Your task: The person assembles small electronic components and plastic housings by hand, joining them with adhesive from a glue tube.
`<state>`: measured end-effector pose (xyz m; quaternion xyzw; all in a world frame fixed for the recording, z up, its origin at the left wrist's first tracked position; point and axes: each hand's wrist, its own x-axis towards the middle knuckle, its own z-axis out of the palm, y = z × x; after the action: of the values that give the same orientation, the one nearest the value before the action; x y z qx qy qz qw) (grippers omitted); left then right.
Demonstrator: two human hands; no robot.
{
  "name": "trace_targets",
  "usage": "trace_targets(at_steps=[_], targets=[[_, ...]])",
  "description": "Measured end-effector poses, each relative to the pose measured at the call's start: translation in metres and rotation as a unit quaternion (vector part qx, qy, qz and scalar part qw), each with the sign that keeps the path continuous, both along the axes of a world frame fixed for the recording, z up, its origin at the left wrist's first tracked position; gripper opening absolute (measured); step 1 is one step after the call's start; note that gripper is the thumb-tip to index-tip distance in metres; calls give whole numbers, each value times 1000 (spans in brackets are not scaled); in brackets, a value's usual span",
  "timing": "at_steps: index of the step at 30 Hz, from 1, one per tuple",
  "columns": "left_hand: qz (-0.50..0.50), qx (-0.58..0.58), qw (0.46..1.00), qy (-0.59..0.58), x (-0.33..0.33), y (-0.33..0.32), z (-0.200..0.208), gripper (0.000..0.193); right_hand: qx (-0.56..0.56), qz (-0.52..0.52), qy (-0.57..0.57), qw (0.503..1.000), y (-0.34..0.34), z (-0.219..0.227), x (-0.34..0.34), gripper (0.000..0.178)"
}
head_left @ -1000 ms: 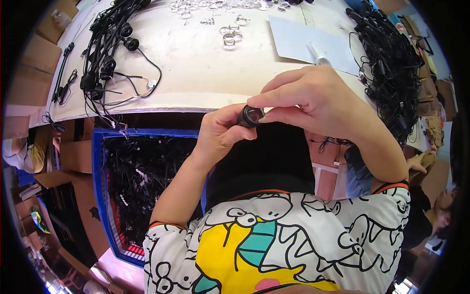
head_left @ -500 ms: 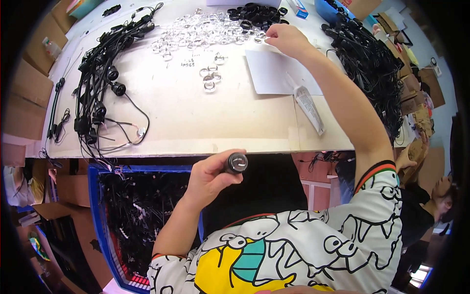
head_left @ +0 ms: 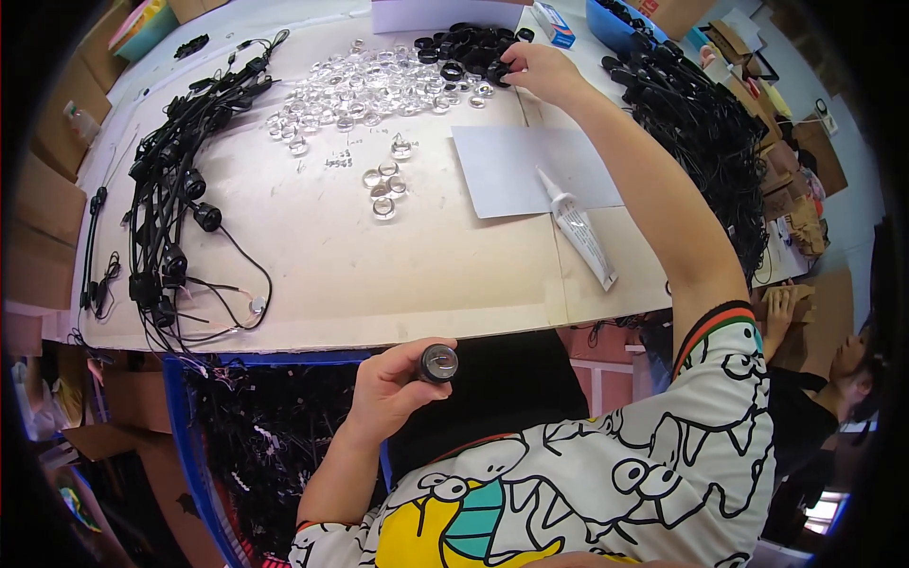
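Note:
My left hand (head_left: 383, 393), in front of the table's near edge, grips a short black cylindrical housing (head_left: 438, 363) whose clear round lens end faces up. At the back of the table my right hand (head_left: 544, 71) reaches into the right side of a heap of black rings (head_left: 464, 47). Its thumb and index finger pinch a black ring (head_left: 497, 73) there. To the left of that heap spread many clear round lenses (head_left: 369, 80), with several more lenses (head_left: 386, 189) in a small group nearer to me.
A white sheet (head_left: 488, 175) lies under my right forearm, a white tube with a nozzle (head_left: 582, 241) partly on it. Black cables with sockets (head_left: 175, 180) run along the left side; more black cords (head_left: 686, 142) are heaped right. A blue-rimmed crate (head_left: 194, 445) stands below the table.
My right hand has moved from the clear lenses to the black rings farther back. My left hand still holds the black housing. The whole view has shifted slightly.

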<state>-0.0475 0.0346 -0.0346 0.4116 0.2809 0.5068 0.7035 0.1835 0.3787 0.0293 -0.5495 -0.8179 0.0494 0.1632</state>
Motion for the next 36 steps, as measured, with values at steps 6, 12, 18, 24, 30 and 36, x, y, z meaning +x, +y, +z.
trace_targets(at_steps=[6, 12, 18, 24, 30, 36], targets=[[-3, 8, 1000, -11, 3, 1, -1, 40, 30, 1, 16, 999, -2, -3, 7, 24], [11, -2, 1000, -9, -4, -8, -3, 40, -167, 63, 231, 956, -74, 21, -30, 17], [-5, 35, 999, 14, -5, -14, 2, 40, -145, 237, 102, 955, -167, 20, -76, 15], [9, 28, 999, -41, -8, -28, -1, 40, 52, 319, 117, 939, -192, -11, -78, 18], [31, 26, 999, -20, -8, -33, 0, 41, 8, 304, 42, 952, -213, -8, -54, 33], [93, 27, 995, 26, 2, -32, 2, 52, -16, 286, 49, 957, -222, 8, -54, 37]])
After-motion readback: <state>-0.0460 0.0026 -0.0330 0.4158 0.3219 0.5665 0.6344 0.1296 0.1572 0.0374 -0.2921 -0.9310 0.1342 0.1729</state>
